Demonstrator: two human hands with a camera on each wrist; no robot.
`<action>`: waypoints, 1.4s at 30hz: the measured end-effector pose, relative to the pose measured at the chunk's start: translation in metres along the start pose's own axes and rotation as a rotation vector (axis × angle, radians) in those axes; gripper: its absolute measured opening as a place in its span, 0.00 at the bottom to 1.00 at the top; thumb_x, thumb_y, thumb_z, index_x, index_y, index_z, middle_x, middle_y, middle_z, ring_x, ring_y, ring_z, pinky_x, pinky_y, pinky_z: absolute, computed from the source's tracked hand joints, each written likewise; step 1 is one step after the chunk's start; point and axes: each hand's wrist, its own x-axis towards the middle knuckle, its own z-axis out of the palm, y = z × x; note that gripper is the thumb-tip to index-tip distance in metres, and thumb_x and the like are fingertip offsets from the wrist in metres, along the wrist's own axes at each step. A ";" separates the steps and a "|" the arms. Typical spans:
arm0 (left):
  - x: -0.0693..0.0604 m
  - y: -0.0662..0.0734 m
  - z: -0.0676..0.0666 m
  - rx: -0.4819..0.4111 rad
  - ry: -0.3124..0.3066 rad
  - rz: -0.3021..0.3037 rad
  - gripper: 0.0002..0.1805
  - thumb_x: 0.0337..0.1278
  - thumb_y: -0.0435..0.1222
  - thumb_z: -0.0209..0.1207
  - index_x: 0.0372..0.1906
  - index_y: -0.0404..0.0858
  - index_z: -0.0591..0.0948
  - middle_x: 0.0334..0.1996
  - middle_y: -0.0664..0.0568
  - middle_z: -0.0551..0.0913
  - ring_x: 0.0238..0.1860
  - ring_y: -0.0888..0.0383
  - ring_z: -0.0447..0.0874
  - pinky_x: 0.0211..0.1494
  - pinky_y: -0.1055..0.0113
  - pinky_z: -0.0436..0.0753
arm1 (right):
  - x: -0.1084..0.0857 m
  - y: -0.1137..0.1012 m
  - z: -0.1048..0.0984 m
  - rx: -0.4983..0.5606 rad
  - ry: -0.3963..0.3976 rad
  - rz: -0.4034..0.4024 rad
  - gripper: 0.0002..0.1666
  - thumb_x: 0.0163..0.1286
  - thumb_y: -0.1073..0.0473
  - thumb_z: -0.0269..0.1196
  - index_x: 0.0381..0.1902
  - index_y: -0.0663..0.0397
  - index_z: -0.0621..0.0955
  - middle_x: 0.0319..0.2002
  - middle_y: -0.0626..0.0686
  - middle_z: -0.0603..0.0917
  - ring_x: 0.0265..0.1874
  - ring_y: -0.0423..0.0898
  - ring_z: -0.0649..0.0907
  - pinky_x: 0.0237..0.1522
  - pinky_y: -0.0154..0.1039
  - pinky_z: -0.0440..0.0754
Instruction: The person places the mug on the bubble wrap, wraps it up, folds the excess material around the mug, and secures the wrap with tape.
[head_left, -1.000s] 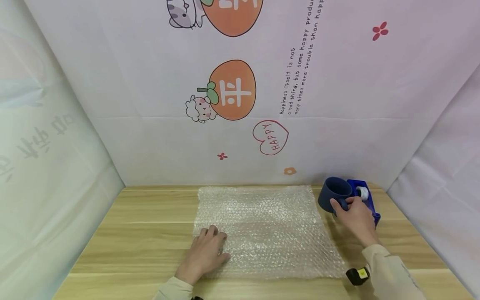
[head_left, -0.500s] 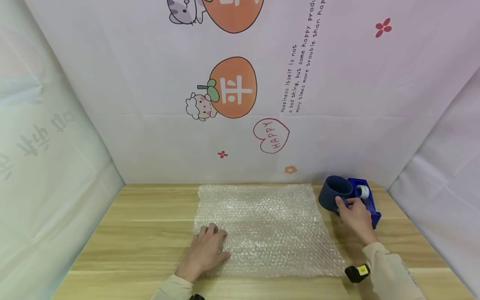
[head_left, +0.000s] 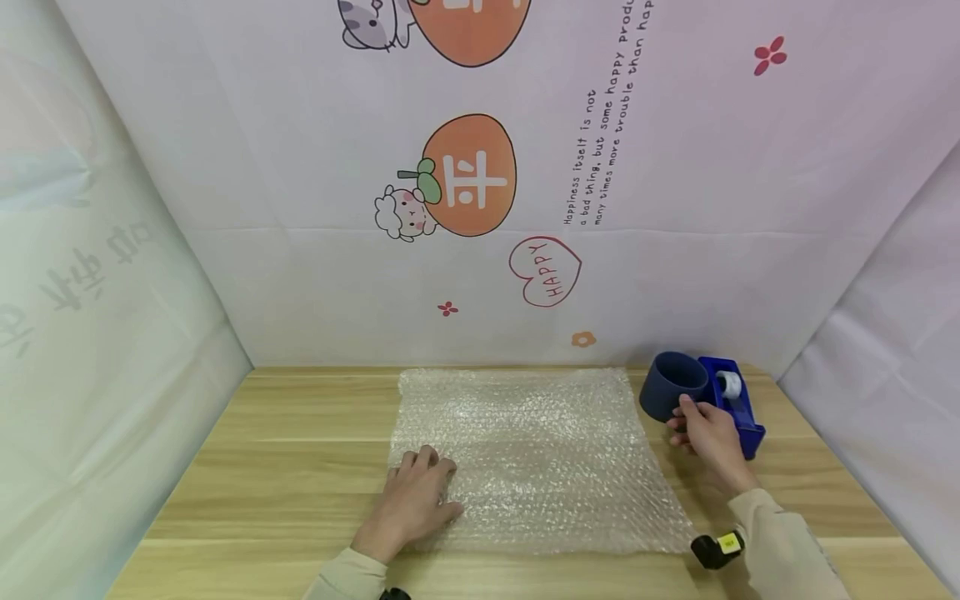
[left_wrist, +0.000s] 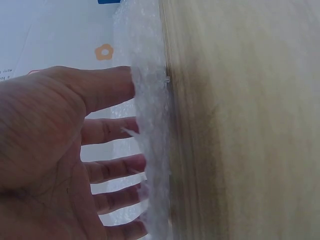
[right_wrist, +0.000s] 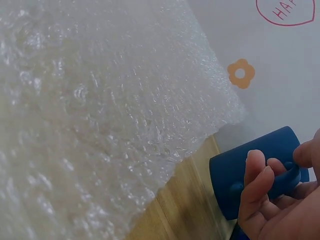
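Note:
A dark blue mug (head_left: 667, 390) stands upright at the back right of the table, just past the bubble wrap's right edge. My right hand (head_left: 708, 433) holds it by the handle (right_wrist: 286, 181); in the right wrist view, fingers curl around the handle and the thumb lies at its upper end. A sheet of clear bubble wrap (head_left: 532, 458) lies flat across the middle of the table. My left hand (head_left: 411, 504) rests on its left part, fingers spread and slightly bent, with fingertips touching the sheet (left_wrist: 150, 125) in the left wrist view.
A blue tape dispenser (head_left: 742, 417) with a white roll stands right beside the mug, partly behind my right hand. The printed white backdrop (head_left: 337, 292) rises along the table's (head_left: 300, 450) back edge, with sheets at both sides.
My right hand's fingers have shifted from pinching at the mug's handle to curling around it. The mug has hardly moved, and my left hand stays in place.

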 end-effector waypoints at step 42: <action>0.000 -0.003 0.002 -0.021 0.003 0.004 0.27 0.55 0.48 0.72 0.57 0.39 0.82 0.56 0.42 0.75 0.58 0.38 0.71 0.53 0.37 0.76 | 0.007 0.014 -0.020 0.352 -0.182 0.049 0.29 0.79 0.40 0.52 0.46 0.65 0.76 0.36 0.48 0.85 0.35 0.44 0.88 0.40 0.36 0.87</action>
